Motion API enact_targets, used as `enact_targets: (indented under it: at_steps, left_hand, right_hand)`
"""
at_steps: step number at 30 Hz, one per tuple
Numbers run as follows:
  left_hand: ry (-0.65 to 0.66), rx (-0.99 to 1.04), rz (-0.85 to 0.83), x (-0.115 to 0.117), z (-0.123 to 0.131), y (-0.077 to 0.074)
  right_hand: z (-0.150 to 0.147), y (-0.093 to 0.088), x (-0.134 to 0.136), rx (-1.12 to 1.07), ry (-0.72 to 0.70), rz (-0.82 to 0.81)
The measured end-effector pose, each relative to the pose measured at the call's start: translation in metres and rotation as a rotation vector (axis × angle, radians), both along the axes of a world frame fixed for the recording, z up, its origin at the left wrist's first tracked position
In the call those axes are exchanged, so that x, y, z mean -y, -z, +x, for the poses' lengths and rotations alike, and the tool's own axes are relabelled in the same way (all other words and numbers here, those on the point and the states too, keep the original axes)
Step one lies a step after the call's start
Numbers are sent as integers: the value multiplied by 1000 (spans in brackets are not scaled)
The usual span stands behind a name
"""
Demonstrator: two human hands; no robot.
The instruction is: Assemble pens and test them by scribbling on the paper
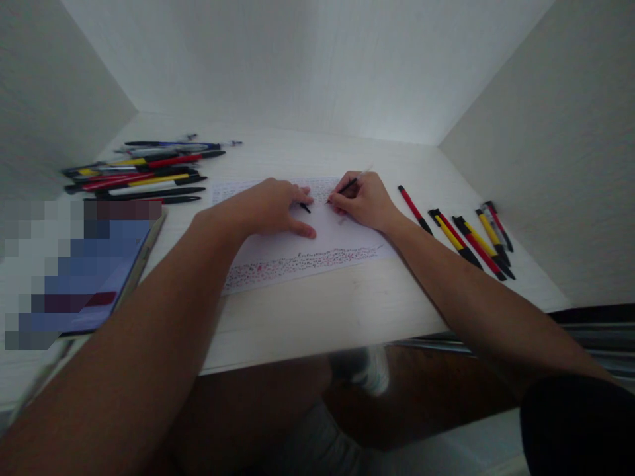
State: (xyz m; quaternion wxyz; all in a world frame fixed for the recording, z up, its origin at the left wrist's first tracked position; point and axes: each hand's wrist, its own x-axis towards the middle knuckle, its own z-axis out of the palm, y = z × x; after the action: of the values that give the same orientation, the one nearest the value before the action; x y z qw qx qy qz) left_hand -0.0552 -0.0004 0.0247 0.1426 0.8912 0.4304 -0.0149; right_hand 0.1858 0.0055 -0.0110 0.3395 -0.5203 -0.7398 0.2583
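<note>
A sheet of white paper lies on the white desk, with dense rows of small black and red marks along its top and bottom. My right hand is closed around a slim pen with a dark body and a clear end, its tip at the paper's upper part. On the sheet's left side rests my left hand, thumb and fingers apart. A small black tip pokes out by the left fingers; what it belongs to is hidden, and I cannot tell whether it is held.
Red, yellow, black and white pens lie piled at the back left. More pens lie to the right of my right forearm. A tablet-like device, partly blurred out, sits at the left. Pale walls enclose the desk behind and on both sides.
</note>
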Motion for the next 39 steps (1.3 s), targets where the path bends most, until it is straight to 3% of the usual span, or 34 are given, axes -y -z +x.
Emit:
enact_targets:
  at_steps: [22, 32, 36, 39]
  left_hand:
    - [8, -51, 9, -2, 0, 0]
    - [15, 53, 76, -2, -2, 3]
    - [-145, 243, 234, -5, -13, -3]
    - [-283, 323, 383, -14, -25, 3]
  right_hand:
    - [-3, 0, 1, 11, 16, 39]
    - [0, 4, -4, -81, 33, 53]
    - [-1, 3, -3, -148, 15, 17]
    - [-4, 2, -1, -258, 41, 58]
